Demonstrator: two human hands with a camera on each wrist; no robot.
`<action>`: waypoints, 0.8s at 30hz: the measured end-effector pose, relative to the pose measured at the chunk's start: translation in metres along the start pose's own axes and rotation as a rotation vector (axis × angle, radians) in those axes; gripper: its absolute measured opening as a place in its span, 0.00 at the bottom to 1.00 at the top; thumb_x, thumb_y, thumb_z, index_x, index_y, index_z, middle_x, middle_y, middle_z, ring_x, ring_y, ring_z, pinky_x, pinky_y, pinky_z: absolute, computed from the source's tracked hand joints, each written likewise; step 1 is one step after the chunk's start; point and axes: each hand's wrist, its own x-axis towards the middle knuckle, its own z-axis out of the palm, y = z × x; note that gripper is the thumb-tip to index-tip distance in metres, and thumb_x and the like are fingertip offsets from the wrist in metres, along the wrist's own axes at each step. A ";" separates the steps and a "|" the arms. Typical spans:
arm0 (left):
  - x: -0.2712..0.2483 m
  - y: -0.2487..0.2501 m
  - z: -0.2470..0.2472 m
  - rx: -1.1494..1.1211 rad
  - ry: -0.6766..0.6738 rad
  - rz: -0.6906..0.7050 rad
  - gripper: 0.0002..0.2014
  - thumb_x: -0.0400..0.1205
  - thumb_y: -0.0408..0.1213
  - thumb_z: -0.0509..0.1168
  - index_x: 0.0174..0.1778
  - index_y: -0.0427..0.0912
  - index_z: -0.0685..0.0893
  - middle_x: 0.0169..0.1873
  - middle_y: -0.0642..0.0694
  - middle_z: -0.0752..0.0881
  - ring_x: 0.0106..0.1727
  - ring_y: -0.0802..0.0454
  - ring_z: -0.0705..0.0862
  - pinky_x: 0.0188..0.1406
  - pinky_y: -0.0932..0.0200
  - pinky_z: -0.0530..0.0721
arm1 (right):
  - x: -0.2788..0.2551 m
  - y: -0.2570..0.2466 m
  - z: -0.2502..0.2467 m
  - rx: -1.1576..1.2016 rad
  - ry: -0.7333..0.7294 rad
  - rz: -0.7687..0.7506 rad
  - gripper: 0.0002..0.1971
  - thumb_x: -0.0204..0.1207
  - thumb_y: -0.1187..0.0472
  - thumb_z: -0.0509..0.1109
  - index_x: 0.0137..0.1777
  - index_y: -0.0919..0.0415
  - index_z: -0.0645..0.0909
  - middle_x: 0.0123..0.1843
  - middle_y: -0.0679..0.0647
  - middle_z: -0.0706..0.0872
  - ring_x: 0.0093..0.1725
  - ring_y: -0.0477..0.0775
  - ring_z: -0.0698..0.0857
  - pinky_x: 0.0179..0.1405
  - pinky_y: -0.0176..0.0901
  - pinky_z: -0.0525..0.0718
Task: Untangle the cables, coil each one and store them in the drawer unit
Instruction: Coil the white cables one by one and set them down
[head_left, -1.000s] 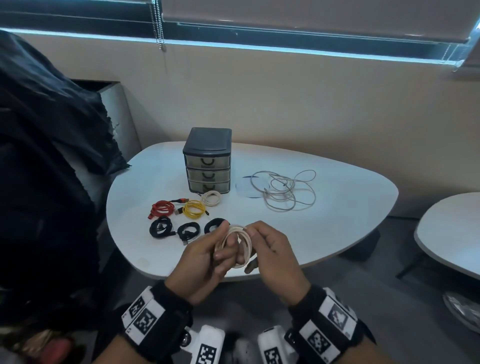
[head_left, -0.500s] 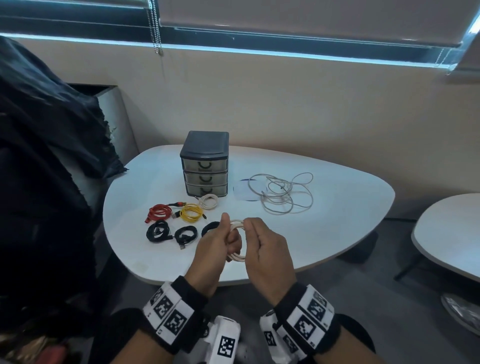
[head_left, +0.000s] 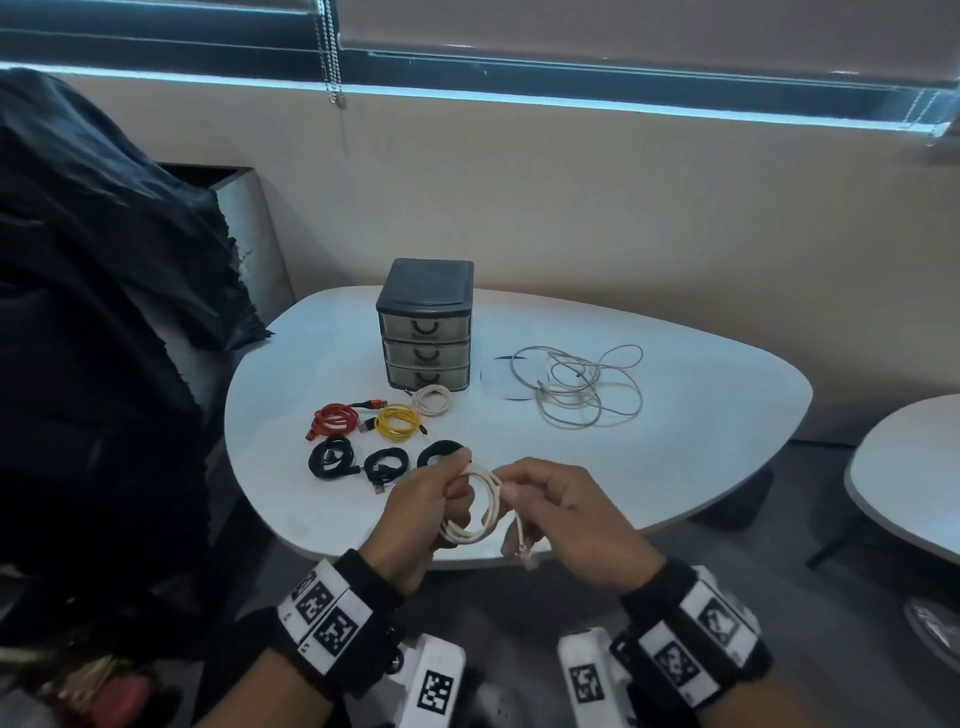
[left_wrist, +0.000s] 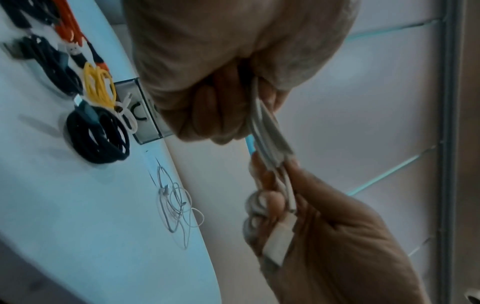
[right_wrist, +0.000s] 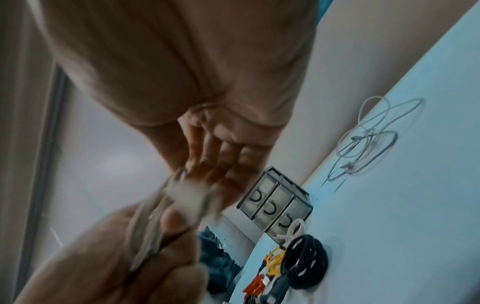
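Observation:
My left hand (head_left: 431, 499) grips a coiled cream cable (head_left: 480, 506) above the near edge of the white table (head_left: 701, 441). My right hand (head_left: 561, 499) pinches the same cable at its loose end, whose plug (head_left: 522, 545) hangs below the fingers. In the left wrist view the coil (left_wrist: 262, 127) runs from my left fist to the right hand's fingertips (left_wrist: 272, 197). The dark three-drawer unit (head_left: 425, 332) stands at the back of the table, all drawers shut. A tangle of grey-white cables (head_left: 582, 384) lies to its right.
Coiled cables lie in front of the drawer unit: red (head_left: 335, 420), yellow (head_left: 397, 422), cream (head_left: 432, 399) and three black ones (head_left: 382, 461). A dark cloth (head_left: 93, 312) drapes over a chair at the left. A second white table (head_left: 914, 478) stands at the right.
Both hands have turned the cream coil, and its plug end now hangs free below my right hand. The head camera has shifted slightly.

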 end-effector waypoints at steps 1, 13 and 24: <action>-0.001 0.001 -0.002 -0.003 -0.003 0.002 0.25 0.89 0.41 0.60 0.22 0.51 0.68 0.23 0.52 0.58 0.23 0.56 0.56 0.28 0.57 0.51 | -0.002 -0.003 -0.005 0.025 -0.029 0.029 0.07 0.86 0.68 0.64 0.52 0.64 0.84 0.37 0.56 0.89 0.31 0.57 0.87 0.29 0.42 0.84; -0.005 0.002 0.000 0.044 -0.037 0.021 0.22 0.89 0.47 0.59 0.27 0.44 0.76 0.22 0.49 0.72 0.22 0.53 0.69 0.31 0.56 0.60 | 0.000 -0.013 0.005 -0.436 0.287 -0.035 0.06 0.81 0.64 0.69 0.43 0.56 0.84 0.35 0.48 0.91 0.31 0.45 0.90 0.35 0.36 0.85; -0.003 0.004 -0.005 0.125 -0.016 0.093 0.21 0.88 0.53 0.57 0.48 0.49 0.94 0.47 0.32 0.90 0.49 0.39 0.81 0.48 0.45 0.75 | 0.011 -0.025 0.037 0.429 0.473 0.167 0.05 0.80 0.71 0.70 0.50 0.75 0.83 0.41 0.68 0.92 0.35 0.59 0.91 0.36 0.47 0.91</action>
